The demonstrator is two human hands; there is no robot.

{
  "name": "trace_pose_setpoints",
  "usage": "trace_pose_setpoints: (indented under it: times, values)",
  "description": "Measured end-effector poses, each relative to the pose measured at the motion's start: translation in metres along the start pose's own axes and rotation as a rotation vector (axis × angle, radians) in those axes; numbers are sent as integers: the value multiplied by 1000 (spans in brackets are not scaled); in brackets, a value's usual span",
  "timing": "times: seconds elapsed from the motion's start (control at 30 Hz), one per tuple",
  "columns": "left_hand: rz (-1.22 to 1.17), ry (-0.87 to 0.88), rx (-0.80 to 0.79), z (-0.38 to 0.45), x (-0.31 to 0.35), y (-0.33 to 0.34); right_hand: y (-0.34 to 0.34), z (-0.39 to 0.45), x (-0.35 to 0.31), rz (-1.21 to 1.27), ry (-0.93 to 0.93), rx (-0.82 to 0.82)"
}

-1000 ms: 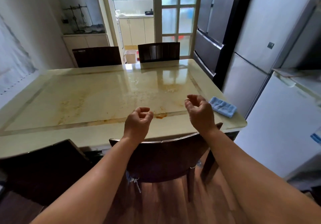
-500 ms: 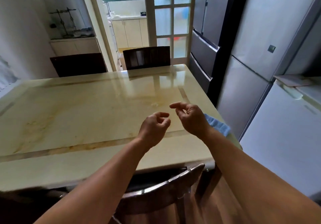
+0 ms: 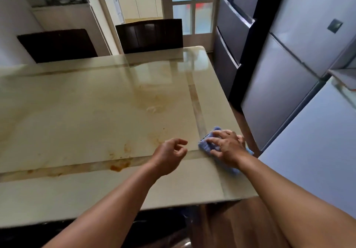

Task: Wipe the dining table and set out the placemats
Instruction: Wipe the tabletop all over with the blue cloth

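Note:
A glossy cream marble dining table (image 3: 86, 113) fills the view, with an orange-brown stain (image 3: 119, 166) near its front border strip. A blue cloth (image 3: 207, 145) lies at the table's right front corner. My right hand (image 3: 226, 147) rests on top of the cloth with fingers spread flat over it. My left hand (image 3: 170, 156) hovers just above the table to the left of the cloth, fingers loosely curled and holding nothing. No placemats are in view.
Two dark wooden chairs (image 3: 149, 36) (image 3: 57, 44) stand at the table's far side. Tall silver refrigerators (image 3: 285, 59) and a white appliance (image 3: 316, 143) line the right, close to the table edge. A glass-paned door (image 3: 192, 7) is behind.
My right hand has dropped from mid-air onto the blue cloth at the table's right corner. My left hand stayed beside it, loosely curled. The view has moved closer and lower over the table.

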State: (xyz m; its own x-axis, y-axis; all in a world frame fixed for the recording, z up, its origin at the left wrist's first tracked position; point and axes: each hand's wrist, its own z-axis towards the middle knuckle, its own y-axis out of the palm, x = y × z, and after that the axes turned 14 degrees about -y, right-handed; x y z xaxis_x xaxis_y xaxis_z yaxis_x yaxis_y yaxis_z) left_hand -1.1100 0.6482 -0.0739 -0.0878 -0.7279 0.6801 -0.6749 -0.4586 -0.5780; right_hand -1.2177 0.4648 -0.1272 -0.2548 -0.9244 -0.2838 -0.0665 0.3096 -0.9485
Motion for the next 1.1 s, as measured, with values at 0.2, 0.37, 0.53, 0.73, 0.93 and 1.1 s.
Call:
trace_pose_setpoints:
  times: [0.2, 0.37, 0.53, 0.73, 0.93, 1.1]
  values:
    - [-54, -28, -48, 18, 3, 11, 27, 6, 11, 118, 28, 209]
    - [-100, -20, -14, 31, 2, 5, 39, 15, -33, 253, -128, 300]
    - [-137, -5, -1, 43, -2, -5, 57, 38, -48, 76, -311, 85]
    - [0, 66, 86, 65, -8, -19, 42, 112, -17, -12, -170, -32]
    - [-11, 41, 197, 92, -8, -43, 22, 187, 5, -4, -38, -7]
    - [45, 28, 311, 99, -26, -59, 12, 238, 13, -13, 40, 22]
